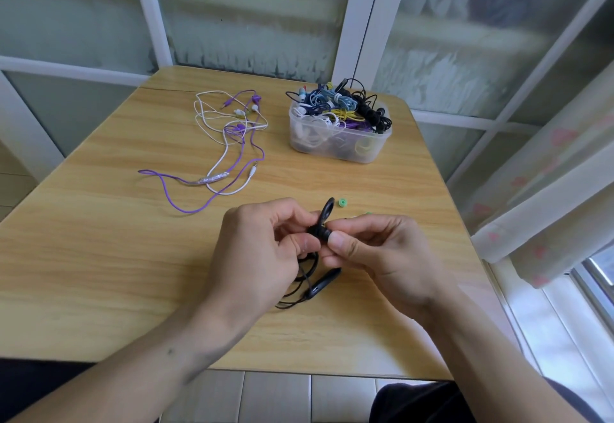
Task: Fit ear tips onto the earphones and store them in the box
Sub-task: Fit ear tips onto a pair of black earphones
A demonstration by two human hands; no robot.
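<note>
Nearest: left hand [262, 246], curled round a coiled black earphone cable [307, 281], inline remote [324, 284] dangling below. Right hand [375, 249] pinching the wound bundle [319, 231] at thumb and fingertip, a loop sticking up above it. Both held just over the bench [99, 256].

Further back, left to right: purple and white earphones [229, 143] lying loose and tangled; clear box [339, 143] heaped with coiled sets; green tip [342, 203] on the wood beyond the right hand, another barely showing beside it.

Likely handling: cable light, limp, springy, apt to uncoil unless pinched at the wrap. Tips soft, tiny, prone to roll; best taken at the rim between fingertips. Best gripped at the hard bud, not the wire.
</note>
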